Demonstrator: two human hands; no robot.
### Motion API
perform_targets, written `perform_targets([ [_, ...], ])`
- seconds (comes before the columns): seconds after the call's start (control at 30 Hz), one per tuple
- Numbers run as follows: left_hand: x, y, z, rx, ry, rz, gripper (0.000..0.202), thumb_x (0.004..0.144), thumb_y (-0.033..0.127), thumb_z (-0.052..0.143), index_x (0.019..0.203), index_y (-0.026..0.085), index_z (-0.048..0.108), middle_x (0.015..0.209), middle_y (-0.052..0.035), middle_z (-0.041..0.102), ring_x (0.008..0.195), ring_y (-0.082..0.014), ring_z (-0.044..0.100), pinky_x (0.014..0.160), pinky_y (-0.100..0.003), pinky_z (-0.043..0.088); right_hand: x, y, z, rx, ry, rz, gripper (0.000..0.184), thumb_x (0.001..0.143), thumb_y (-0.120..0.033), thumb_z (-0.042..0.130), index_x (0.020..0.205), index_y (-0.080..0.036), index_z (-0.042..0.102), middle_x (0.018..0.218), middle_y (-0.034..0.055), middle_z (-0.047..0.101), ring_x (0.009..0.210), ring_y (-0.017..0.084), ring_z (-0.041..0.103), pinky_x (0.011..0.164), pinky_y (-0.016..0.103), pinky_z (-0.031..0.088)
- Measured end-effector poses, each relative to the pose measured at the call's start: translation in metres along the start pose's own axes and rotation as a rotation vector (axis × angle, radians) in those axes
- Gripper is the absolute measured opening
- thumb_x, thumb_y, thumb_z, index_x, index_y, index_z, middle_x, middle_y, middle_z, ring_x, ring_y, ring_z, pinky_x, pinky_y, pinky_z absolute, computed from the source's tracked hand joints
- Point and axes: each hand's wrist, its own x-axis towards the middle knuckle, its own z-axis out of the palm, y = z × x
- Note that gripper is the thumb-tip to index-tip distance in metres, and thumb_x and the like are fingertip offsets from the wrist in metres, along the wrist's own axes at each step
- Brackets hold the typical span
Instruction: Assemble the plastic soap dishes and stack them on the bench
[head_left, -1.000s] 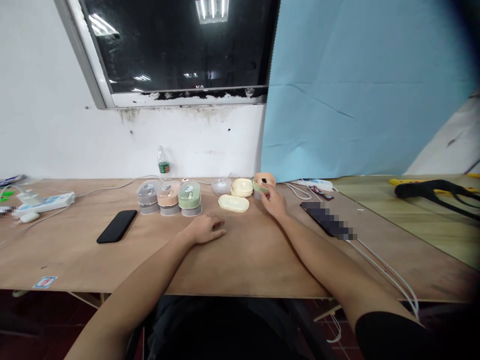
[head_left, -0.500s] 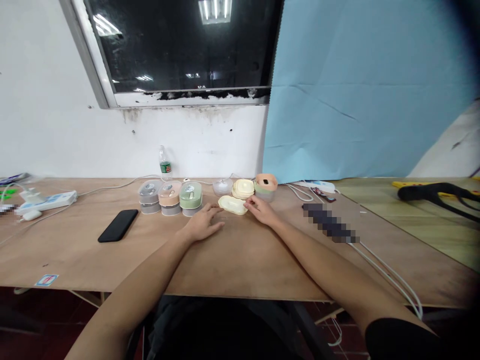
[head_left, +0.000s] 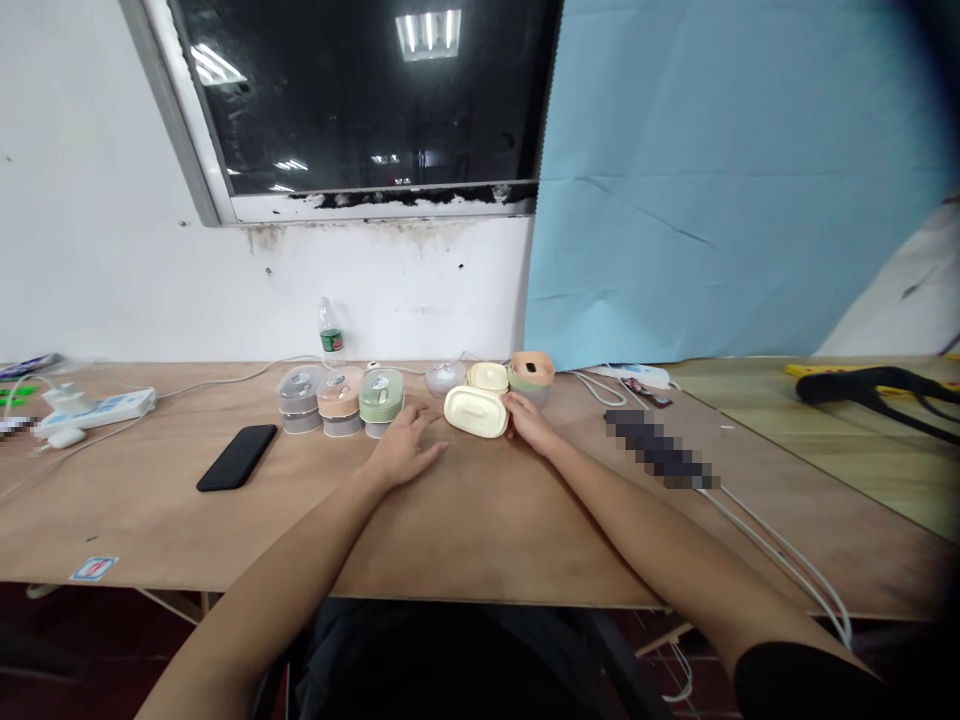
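Observation:
My right hand (head_left: 527, 424) grips the right end of a cream oval plastic lid (head_left: 476, 412), which is tilted up off the table. With fingers spread, my left hand (head_left: 409, 446) rests on the table, just in front of the green-lidded container (head_left: 381, 396), and holds nothing. Left of that container stand a peach-lidded one (head_left: 340, 390) and a grey-lidded one (head_left: 300, 388). Behind the lid are more cream plastic pieces (head_left: 489, 376), a clear bowl-like piece (head_left: 445, 377) and a stack of peach and green trays (head_left: 532, 368).
A black phone (head_left: 237, 458) lies on the wooden table (head_left: 465, 540) at left, near a power strip (head_left: 97, 415). By the wall stands a plastic bottle (head_left: 330, 330). At right are a blurred dark object (head_left: 660, 445) with white cables and another power strip (head_left: 637, 375).
The cream lid has turned over in my right hand, from its hollow side to its raised side, and moved slightly right. My left hand has hardly moved and no longer touches it.

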Motion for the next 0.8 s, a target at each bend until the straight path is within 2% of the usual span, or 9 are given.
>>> perform_targets([
  [0.07, 0.0, 0.0, 0.001, 0.018, -0.015, 0.002, 0.051, 0.086, 0.047, 0.053, 0.129, 0.019, 0.05, 0.134, -0.0147, 0.044, 0.123, -0.0291, 0.043, 0.105, -0.046, 0.036, 0.005, 0.003, -0.003, 0.038, -0.055, 0.115, 0.034, 0.086, -0.049, 0.038, 0.076, -0.019, 0.051, 0.048, -0.0035, 0.047, 0.04, 0.013, 0.044, 0.038, 0.022, 0.028],
  [0.13, -0.001, 0.001, 0.003, 0.029, -0.054, 0.016, 0.052, 0.085, 0.047, 0.054, 0.129, 0.02, 0.05, 0.136, -0.0144, 0.044, 0.124, -0.0293, 0.043, 0.105, -0.047, 0.035, 0.007, 0.006, -0.007, -0.011, -0.059, 0.114, 0.035, 0.085, -0.047, 0.037, 0.072, -0.019, 0.052, 0.044, -0.0041, 0.043, 0.039, 0.012, 0.04, 0.038, 0.022, 0.026],
  [0.27, -0.002, 0.002, 0.008, 0.028, -0.138, 0.061, 0.059, 0.083, 0.052, 0.056, 0.132, 0.02, 0.048, 0.141, -0.0145, 0.04, 0.127, -0.0299, 0.04, 0.107, -0.047, 0.033, 0.003, 0.008, -0.013, -0.335, -0.088, -0.111, 0.037, 0.084, -0.043, 0.04, 0.059, -0.019, 0.051, 0.055, -0.0005, 0.055, 0.055, 0.014, 0.05, 0.05, 0.023, 0.034],
  [0.37, -0.003, 0.001, 0.011, 0.046, -0.195, 0.069, 0.061, 0.082, 0.058, 0.055, 0.129, 0.02, 0.052, 0.144, -0.0144, 0.038, 0.13, -0.0312, 0.037, 0.107, -0.048, 0.031, -0.005, 0.003, -0.011, -0.587, -0.108, -0.25, 0.037, 0.085, -0.044, 0.044, 0.059, -0.019, 0.054, 0.061, 0.0003, 0.059, 0.059, 0.015, 0.052, 0.055, 0.024, 0.034],
  [0.43, -0.003, -0.001, 0.012, 0.057, -0.249, 0.073, 0.059, 0.082, 0.059, 0.054, 0.126, 0.019, 0.055, 0.141, -0.0139, 0.042, 0.129, -0.0308, 0.039, 0.106, -0.046, 0.032, -0.006, 0.0, -0.01, -0.646, -0.011, -0.259, 0.035, 0.086, -0.044, 0.044, 0.066, -0.02, 0.059, 0.063, 0.0006, 0.061, 0.059, 0.015, 0.052, 0.056, 0.025, 0.033],
  [0.53, -0.002, -0.003, 0.012, 0.043, -0.281, 0.099, 0.054, 0.083, 0.053, 0.055, 0.124, 0.018, 0.056, 0.128, -0.0128, 0.054, 0.121, -0.0275, 0.047, 0.102, -0.041, 0.038, -0.001, -0.002, -0.017, -0.637, 0.231, -0.204, 0.03, 0.087, -0.043, 0.045, 0.092, -0.022, 0.065, 0.067, 0.0014, 0.064, 0.062, 0.018, 0.056, 0.058, 0.027, 0.036],
  [0.63, 0.0, -0.002, 0.011, 0.034, -0.242, 0.094, 0.046, 0.086, 0.048, 0.053, 0.119, 0.017, 0.06, 0.113, -0.0113, 0.062, 0.106, -0.0243, 0.056, 0.094, -0.037, 0.043, 0.007, 0.005, -0.035, -0.601, 0.411, -0.12, 0.044, 0.085, -0.04, 0.048, 0.124, -0.022, 0.055, 0.073, 0.0032, 0.065, 0.066, 0.021, 0.057, 0.061, 0.03, 0.039],
  [0.73, 0.001, 0.0, 0.009, 0.034, -0.215, 0.076, 0.041, 0.087, 0.046, 0.051, 0.113, 0.018, 0.063, 0.105, -0.0101, 0.064, 0.098, -0.0231, 0.058, 0.089, -0.036, 0.044, 0.011, 0.016, -0.053, -0.564, 0.433, -0.076, 0.058, 0.083, -0.036, 0.047, 0.139, -0.019, 0.041, 0.075, 0.005, 0.065, 0.066, 0.023, 0.058, 0.064, 0.033, 0.042],
  [0.8, 0.001, 0.001, 0.007, 0.021, -0.214, 0.08, 0.039, 0.087, 0.046, 0.051, 0.111, 0.018, 0.064, 0.103, -0.0095, 0.065, 0.096, -0.0228, 0.058, 0.087, -0.035, 0.045, 0.013, 0.023, -0.062, -0.56, 0.399, -0.069, 0.058, 0.083, -0.036, 0.047, 0.138, -0.017, 0.04, 0.075, 0.0057, 0.065, 0.066, 0.024, 0.058, 0.065, 0.035, 0.043],
])
